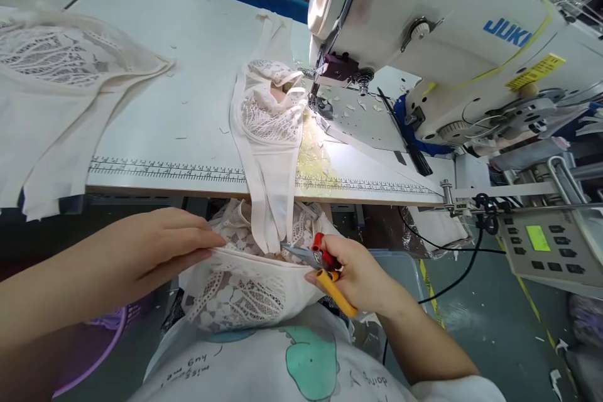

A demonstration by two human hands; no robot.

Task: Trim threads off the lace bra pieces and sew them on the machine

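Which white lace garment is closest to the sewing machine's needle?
The middle garment, right by the sewing machine, hanging over the front edge of the table. The large left garment and the lap garment lie farther off.

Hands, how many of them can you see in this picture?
2: the left hand, touching the edge of the lace fabric over the lap, and the right hand, holding the scissors.
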